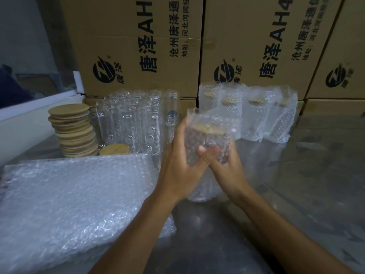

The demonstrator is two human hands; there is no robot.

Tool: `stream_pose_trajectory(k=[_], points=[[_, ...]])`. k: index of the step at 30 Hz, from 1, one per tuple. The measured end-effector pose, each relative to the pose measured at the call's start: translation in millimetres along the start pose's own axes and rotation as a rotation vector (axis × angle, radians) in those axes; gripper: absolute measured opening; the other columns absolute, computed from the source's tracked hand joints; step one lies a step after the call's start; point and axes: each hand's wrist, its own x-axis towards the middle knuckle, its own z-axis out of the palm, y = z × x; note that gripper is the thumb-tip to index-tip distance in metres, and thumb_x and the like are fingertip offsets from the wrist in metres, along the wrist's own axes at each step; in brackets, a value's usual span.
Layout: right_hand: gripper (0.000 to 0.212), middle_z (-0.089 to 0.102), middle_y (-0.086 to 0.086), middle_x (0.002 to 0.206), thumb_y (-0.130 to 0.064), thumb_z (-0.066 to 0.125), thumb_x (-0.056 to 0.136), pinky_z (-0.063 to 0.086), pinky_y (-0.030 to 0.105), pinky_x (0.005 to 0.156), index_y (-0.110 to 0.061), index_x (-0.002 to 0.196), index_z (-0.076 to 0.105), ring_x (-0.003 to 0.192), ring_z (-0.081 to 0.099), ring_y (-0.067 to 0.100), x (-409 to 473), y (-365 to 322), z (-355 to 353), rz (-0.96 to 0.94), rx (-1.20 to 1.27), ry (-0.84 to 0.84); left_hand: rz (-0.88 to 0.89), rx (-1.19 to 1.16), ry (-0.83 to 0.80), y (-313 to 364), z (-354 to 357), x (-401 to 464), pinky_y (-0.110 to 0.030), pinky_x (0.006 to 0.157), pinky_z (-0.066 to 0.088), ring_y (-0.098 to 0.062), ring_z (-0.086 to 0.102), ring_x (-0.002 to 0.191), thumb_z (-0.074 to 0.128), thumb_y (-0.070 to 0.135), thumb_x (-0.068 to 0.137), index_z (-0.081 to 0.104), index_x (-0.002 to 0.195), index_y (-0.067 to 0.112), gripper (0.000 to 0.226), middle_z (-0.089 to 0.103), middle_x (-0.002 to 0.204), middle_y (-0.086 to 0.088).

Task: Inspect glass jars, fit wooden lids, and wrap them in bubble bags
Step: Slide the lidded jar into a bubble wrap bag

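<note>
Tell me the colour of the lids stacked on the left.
Light tan wood, seen in the head view: the stacked lids beside the bare glass jars.

- Dim, cool indoor light; the scene reads grey-blue and rather underexposed.
- The glossy worktop (296, 175) carries soft, broad reflections on the right, with no hard shadows.
- Small white glints speckle the stack of bubble bags (69, 204) near left.
- The cardboard boxes (138, 46) at the far side lean and bow outward, a wide-angle distortion strongest toward the corners.
- Overall detail is soft and slightly smeared; the far-right box print is blurred.
</note>
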Motion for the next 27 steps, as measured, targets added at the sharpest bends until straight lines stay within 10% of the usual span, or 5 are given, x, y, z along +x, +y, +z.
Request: stream_pose_trajectory(k=[5, 15, 27], points=[[0.069, 0.068, 0.005, 0.13, -0.062, 0.062, 0.088, 0.049, 0.052, 0.107, -0.022, 0.143, 0.048, 0.121, 0.066, 0.022, 5.1, -8.8, -1.5, 0.183, 0.197, 0.077, -0.128, -0.112, -0.132, -7.6, 5.3, -1.5, -0.014, 0.102, 0.04, 0.019, 0.043, 0.125, 0.048, 0.08, 0.078, 0.025, 0.146, 0.051, 0.077, 0.046, 0.139, 0.038], [0.037, 0.066, -0.012, 0.134, -0.043, 0.047, 0.1, 0.046, 0.025, 0.109, -0.034, 0.136, 0.053, 0.128, 0.059, 0.004, -0.2, -16.4, 13.8, -0.035, 0.027, -0.027, -0.111, -0.362, 0.132, -0.9, 5.8, 4.0, -0.035, 0.103, 0.047, -0.006, 0.061, 0.119, 0.064, 0.063, 0.081, 0.056, 0.125, 0.034, 0.053, 0.067, 0.123, 0.013], [0.022, 0.072, 0.003, 0.112, -0.01, 0.06, 0.099, 0.055, 0.044, 0.09, -0.006, 0.118, 0.071, 0.107, 0.068, 0.019, -0.6, -21.8, 11.9, -0.439, -0.312, 0.18, 0.015, -0.281, 0.26, 12.9, 1.9, 6.5, -0.027, 0.083, 0.051, -0.011, 0.066, 0.094, 0.063, 0.047, 0.087, 0.068, 0.093, 0.036, 0.013, 0.071, 0.095, 0.008]])
